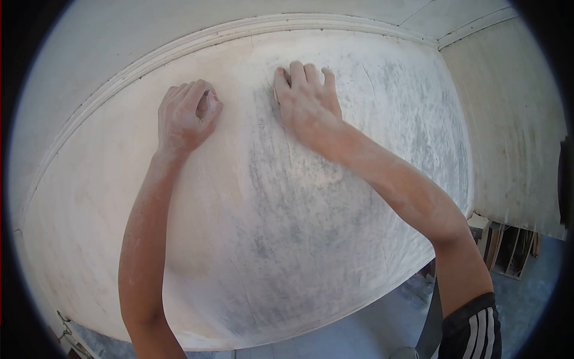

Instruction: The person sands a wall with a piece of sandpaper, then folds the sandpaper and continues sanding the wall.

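Observation:
A broad pale surface [209, 239] with grey scuffed patches fills most of the head view. Near its upper left part, my left hand [188, 113] is closed, its fingers curled toward the thumb; whether anything is inside the curl cannot be made out. Further right, my right hand [308, 99] rests on the surface with bent fingers pressed down over something, of which only a thin edge shows at the hand's left side. White dust covers both hands and the forearms.
A moulded ledge [239, 28] curves along the surface's far edge. On the right rises a stained pale panel [508, 119]. Below it stands a wooden rack [511, 251] on the grey floor [535, 293]. Some wire or metal lies at the lower left.

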The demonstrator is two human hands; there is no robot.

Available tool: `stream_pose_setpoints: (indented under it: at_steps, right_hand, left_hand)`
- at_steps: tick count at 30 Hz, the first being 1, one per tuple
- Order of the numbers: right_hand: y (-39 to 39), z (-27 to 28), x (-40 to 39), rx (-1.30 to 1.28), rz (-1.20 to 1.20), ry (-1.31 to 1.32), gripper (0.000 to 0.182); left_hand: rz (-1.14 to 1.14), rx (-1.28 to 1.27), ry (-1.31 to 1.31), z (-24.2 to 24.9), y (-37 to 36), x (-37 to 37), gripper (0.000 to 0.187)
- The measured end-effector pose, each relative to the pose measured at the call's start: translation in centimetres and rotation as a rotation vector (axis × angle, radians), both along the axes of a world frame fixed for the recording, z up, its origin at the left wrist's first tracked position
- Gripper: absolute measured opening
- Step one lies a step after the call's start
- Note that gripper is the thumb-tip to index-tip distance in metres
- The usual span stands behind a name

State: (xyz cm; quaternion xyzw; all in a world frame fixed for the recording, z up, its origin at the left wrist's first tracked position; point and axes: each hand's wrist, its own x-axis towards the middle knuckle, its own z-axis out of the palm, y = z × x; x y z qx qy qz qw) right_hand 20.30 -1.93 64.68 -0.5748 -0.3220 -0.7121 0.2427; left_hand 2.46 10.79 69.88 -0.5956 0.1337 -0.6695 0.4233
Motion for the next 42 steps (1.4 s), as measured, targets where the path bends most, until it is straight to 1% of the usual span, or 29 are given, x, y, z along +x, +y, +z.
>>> stream_pose_setpoints:
  at_steps: [1, 4, 5, 8, 11, 12, 14, 15, 18, 20, 21, 24, 25, 28, 29, 31, 32, 33, 36, 37, 40, 42]
  right_hand:
    - [-0.3, 0.1, 0.6, 0.011, 0.093, -0.019, 0.035]
    - [-1.8, 3.1, 1.8, 0.002, 0.239, 0.087, 0.037]
    - [-1.9, 3.7, 1.3, -0.009, 0.195, 0.151, 0.037]
    - [0.0, 1.2, -0.1, 0.018, 0.03, 0.122, 0.036]
    - [0.9, -1.9, 0.4, 0.064, 0.155, -0.101, 0.035]
    - [0.9, -1.1, 0.7, 0.062, 0.182, -0.062, 0.036]
    - [-0.1, 2.2, 0.7, 0.041, 0.231, 0.017, 0.036]
    - [-0.4, 3.4, 0.4, 0.021, 0.193, 0.067, 0.036]
    - [0.3, 1.5, -1.3, 0.021, 0.086, 0.096, 0.035]
    - [1.0, -2.2, -0.2, 0.023, 0.14, -0.033, 0.035]
    - [1.0, -3.1, 0.4, 0.026, 0.166, -0.108, 0.035]
    - [-1.6, -0.3, 1.3, -0.079, 0.245, 0.033, 0.037]
    - [-1.9, 1.1, 1.8, -0.04, 0.252, 0.046, 0.037]
    - [-1.4, 0.4, 1.9, -0.001, 0.218, 0.021, 0.03]
    - [-1.5, -1.5, 1.2, -0.043, 0.185, 0.054, 0.032]
    - [-1.1, -5.6, 2.0, -0.021, 0.208, -0.064, 0.034]
    - [-1.3, -6.4, 2.5, -0.006, 0.22, -0.127, 0.035]
    - [-1.8, -6.0, 3.0, -0.034, 0.284, -0.113, 0.037]
    - [-1.3, -1.9, 3.4, 0.076, 0.242, -0.108, 0.036]
    - [-1.3, -1.3, 3.1, 0.095, 0.206, -0.096, 0.035]
    - [-0.8, -4.4, 1.9, 0.021, 0.194, 0.003, 0.037]
    - [-0.8, -8.3, 2.3, -0.007, 0.217, -0.059, 0.038]
  left_hand:
    - [0.007, 0.021, -0.012, 0.3, -0.1, -0.1, 0.009]
    - [-0.005, -0.004, 0.007, 0.3, -0.2, -0.1, 0.009]
    - [0.001, -0.007, -0.002, 0.2, -0.1, -0.1, 0.009]
    - [0.002, -0.013, -0.01, 0.1, 0.0, 0.1, 0.008]
    - [0.007, 0.006, -0.005, 0.3, -0.3, -0.3, 0.008]
    - [0.015, 0.003, 0.005, 0.2, -0.4, -0.3, 0.008]
    - [0.015, -0.009, 0.003, 0.2, -0.3, 0.0, 0.008]
    - [0.01, -0.015, -0.003, 0.2, -0.2, 0.0, 0.007]
    - [0.003, -0.025, -0.01, 0.0, -0.1, 0.0, 0.007]
    - [0.007, -0.007, 0.007, 0.1, -0.3, -0.2, 0.008]
    - [0.012, 0.005, 0.016, 0.1, -0.3, -0.3, 0.008]
    - [0.007, 0.019, -0.001, 0.3, -0.2, -0.4, 0.008]
    - [-0.001, 0.011, -0.004, 0.1, -0.1, -0.1, 0.008]
    - [0.001, -0.024, 0.003, 0.0, -0.1, -0.1, 0.009]
    - [-0.005, -0.02, 0.003, 0.0, 0.0, 0.0, 0.009]
    - [-0.014, -0.008, -0.007, -0.1, 0.1, -0.1, 0.009]
    - [-0.006, 0.004, -0.004, 0.0, 0.0, -0.3, 0.009]
    - [0.001, 0.016, -0.002, 0.1, -0.1, -0.3, 0.009]
    - [-0.002, 0.013, -0.01, 0.0, -0.2, -0.1, 0.009]
    - [-0.009, 0.008, -0.017, -0.1, -0.2, 0.0, 0.009]
    - [0.01, -0.016, -0.014, -0.2, -0.1, -0.1, 0.008]
    - [0.017, 0.002, -0.003, -0.2, 0.0, -0.2, 0.008]
